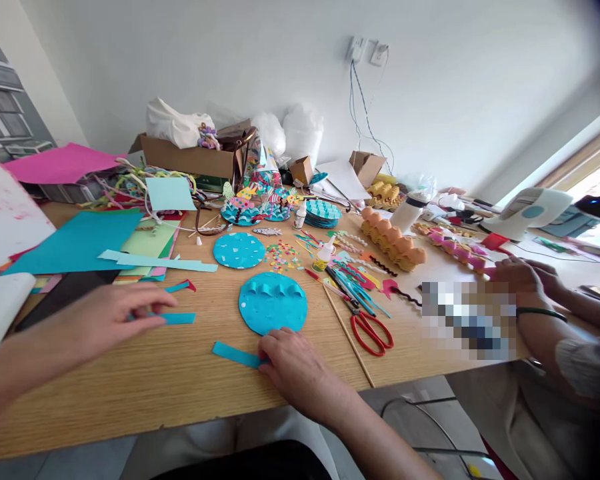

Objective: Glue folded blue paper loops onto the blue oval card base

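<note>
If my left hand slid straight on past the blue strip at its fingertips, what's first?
Past that strip, your left hand would probably meet the blue circle with curls; depth is unclear.

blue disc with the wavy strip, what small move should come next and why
Probably lift the flat blue strip with the right hand and bring it over the lower part of the blue disc: that hand is at one end of the flat strip, close to the disc, and the wavy strip spans only the disc's upper part.
</note>
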Tool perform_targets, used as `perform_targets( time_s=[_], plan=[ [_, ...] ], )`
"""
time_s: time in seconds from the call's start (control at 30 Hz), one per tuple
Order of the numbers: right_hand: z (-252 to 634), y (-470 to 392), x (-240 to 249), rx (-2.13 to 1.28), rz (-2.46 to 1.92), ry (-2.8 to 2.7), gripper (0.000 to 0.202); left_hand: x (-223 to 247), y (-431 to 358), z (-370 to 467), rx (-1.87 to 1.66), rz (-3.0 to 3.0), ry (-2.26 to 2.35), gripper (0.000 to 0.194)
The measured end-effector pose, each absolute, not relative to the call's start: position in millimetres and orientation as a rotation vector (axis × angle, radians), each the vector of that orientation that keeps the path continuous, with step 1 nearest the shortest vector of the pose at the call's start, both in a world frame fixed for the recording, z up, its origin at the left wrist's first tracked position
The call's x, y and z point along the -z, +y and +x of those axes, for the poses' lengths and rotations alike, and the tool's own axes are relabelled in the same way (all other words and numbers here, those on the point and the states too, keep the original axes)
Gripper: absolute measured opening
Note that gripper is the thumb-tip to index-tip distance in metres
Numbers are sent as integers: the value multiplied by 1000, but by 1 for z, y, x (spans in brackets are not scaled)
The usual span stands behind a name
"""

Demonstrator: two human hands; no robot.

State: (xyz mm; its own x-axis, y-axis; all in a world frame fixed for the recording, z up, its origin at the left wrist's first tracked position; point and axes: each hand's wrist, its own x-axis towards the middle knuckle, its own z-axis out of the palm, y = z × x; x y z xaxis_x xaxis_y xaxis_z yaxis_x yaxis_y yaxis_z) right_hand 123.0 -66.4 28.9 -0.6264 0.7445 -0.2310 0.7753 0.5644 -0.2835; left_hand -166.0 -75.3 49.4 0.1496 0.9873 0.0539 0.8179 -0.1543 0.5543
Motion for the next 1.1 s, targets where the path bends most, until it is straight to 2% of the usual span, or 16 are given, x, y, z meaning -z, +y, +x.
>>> perform_targets(
  time_s=[0.17,0.23,0.33,0.6,0.77,0.93,1.1],
  plan=[
    [123,-69,-25,513,1361,2716,13,-14,-72,-97,-217,2228,1485,11],
    [123,-70,-22,508,1363,2722,13,-1,-71,-90,-175,2259,1474,7],
    [124,-71,-20,496,1373,2733,12,6,-71,-89,-166,2268,1433,11],
    [113,-71,-22,501,1350,2749,11,-5,-71,-120,-189,2205,1494,9],
    [103,-71,-18,453,1312,2788,10,-7,-58,-171,-163,2314,1683,21],
    [102,-75,-6,346,1296,2871,8,5,-46,-189,-60,2269,1732,13],
    [97,-78,7,250,1278,2988,15,12,-40,-187,-8,2273,1690,3]
  ],
)
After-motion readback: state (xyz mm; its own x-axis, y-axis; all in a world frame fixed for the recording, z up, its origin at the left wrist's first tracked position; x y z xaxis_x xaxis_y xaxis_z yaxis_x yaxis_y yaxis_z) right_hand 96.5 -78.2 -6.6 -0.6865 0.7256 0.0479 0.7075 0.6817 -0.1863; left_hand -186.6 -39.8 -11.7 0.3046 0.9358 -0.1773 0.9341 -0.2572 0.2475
